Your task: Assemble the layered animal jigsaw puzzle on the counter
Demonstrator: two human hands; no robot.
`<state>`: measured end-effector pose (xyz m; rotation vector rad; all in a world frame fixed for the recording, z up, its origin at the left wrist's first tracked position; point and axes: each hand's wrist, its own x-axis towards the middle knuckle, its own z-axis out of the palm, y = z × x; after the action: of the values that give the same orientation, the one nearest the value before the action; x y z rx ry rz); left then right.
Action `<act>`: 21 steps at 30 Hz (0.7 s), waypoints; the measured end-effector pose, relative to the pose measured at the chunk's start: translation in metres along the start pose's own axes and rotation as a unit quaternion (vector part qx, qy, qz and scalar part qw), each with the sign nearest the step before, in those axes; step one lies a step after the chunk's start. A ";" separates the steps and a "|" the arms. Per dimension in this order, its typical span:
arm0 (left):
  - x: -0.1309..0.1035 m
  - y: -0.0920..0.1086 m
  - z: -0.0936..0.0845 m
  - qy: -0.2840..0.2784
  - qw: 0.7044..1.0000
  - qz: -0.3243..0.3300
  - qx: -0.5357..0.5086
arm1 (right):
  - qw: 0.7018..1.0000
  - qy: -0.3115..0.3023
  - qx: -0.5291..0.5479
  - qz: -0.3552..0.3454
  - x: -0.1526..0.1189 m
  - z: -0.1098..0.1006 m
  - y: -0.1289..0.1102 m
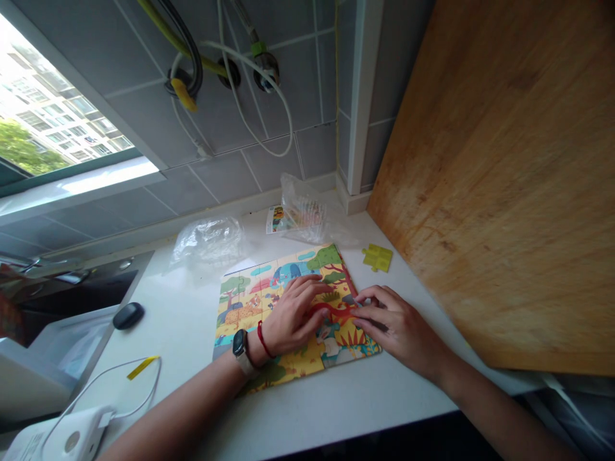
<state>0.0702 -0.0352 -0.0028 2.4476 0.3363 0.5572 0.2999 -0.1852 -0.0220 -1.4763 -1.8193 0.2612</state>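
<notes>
A colourful jigsaw puzzle (243, 314) with animals and trees lies flat on the white counter, most of its pieces fitted together. My left hand (295, 314) rests on the middle of the puzzle, fingers spread towards the right; a watch and a red string are on that wrist. At the puzzle's right edge, my right hand (391, 320) has thumb and fingers closed near a dark and red part of the picture. Whatever is between those fingertips is too small to make out. A few joined yellow-green pieces (378, 257) lie behind my right hand, off the puzzle.
Clear plastic bags (209, 240) and a small printed card (275, 219) lie by the tiled wall. A black mouse (128, 315), a white cable and a white device (67, 435) are at left, beside the sink (139, 266). A wooden board (504, 192) stands at right.
</notes>
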 end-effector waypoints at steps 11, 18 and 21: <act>0.001 -0.004 0.001 0.010 0.998 -0.027 -0.047 | 0.990 -0.107 -0.061 -0.068 -0.004 -0.003 -0.010; 0.005 -0.002 0.001 -0.018 0.999 0.028 0.002 | 0.990 -0.101 -0.049 -0.090 -0.004 0.002 -0.013; 0.005 -0.002 0.001 -0.021 0.999 0.025 -0.004 | 0.989 -0.097 -0.057 -0.101 -0.003 0.001 -0.016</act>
<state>0.0749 -0.0325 -0.0031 2.4621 0.2562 0.5263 0.2876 -0.1928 -0.0150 -1.3678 -2.1550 0.2078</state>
